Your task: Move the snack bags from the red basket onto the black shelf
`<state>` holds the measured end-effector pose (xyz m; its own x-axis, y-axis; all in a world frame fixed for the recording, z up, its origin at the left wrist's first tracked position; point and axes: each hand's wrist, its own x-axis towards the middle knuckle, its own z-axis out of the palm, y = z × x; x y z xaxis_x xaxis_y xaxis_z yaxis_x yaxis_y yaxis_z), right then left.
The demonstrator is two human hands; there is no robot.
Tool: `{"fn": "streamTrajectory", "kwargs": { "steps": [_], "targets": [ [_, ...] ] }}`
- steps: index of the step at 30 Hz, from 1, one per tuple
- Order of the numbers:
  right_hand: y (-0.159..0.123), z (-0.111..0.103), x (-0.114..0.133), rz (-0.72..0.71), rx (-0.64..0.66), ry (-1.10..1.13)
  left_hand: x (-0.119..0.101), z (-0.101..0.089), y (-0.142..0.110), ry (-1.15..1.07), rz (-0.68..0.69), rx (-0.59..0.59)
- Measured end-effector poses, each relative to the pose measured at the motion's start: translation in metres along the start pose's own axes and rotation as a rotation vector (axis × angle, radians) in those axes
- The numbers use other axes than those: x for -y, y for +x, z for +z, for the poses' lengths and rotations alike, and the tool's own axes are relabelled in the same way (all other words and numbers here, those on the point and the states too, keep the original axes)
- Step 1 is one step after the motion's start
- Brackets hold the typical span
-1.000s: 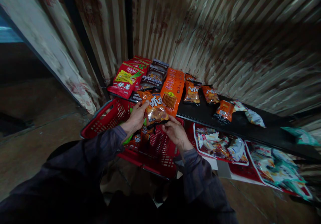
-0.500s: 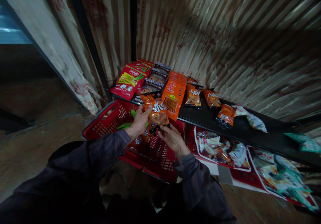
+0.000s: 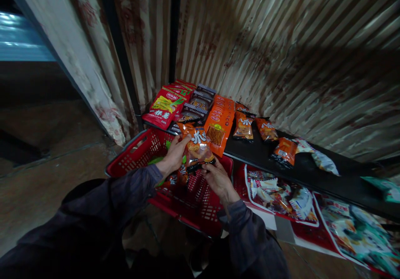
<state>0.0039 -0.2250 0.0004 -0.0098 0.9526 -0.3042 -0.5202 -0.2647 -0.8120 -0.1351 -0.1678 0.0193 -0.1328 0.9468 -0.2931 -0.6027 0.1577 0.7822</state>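
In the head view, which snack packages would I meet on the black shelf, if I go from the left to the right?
Red bags, dark checkered packets, flat orange packs, small orange bags, whitish packets, green packet.

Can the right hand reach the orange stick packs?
Probably yes: the orange stick packs look mostly uncovered on the black shelf, just beyond the right hand. That hand pinches the lower edge of the held snack bag, though, so it would likely need to let go first.
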Motion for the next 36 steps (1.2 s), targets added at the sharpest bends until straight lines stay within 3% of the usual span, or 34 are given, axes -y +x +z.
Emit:
{"fn": "streamTrajectory", "kwargs": {
  "steps": [10,16,25,29,36],
  "targets": [
    [-0.003,-0.005,0.005,0.009,-0.051,-0.052,-0.018,-0.003,0.011,-0.108,0.033,0.020],
    [-0.007,0.002,0.004,-0.016,-0.039,-0.067,-0.020,-0.004,0.012,-0.061,0.101,-0.070],
    [-0.009,0.001,0.009,-0.139,-0.082,-0.087,-0.032,-0.008,0.013,0.030,0.026,-0.041],
    [-0.012,-0.002,0.008,-0.304,-0.102,-0.248,-0.033,-0.007,0.011,0.045,0.044,0.006],
    [-0.027,-0.004,0.008,-0.847,-0.052,-1.014,-0.030,-0.012,0.014,0.089,0.045,-0.031]
  ]
}}
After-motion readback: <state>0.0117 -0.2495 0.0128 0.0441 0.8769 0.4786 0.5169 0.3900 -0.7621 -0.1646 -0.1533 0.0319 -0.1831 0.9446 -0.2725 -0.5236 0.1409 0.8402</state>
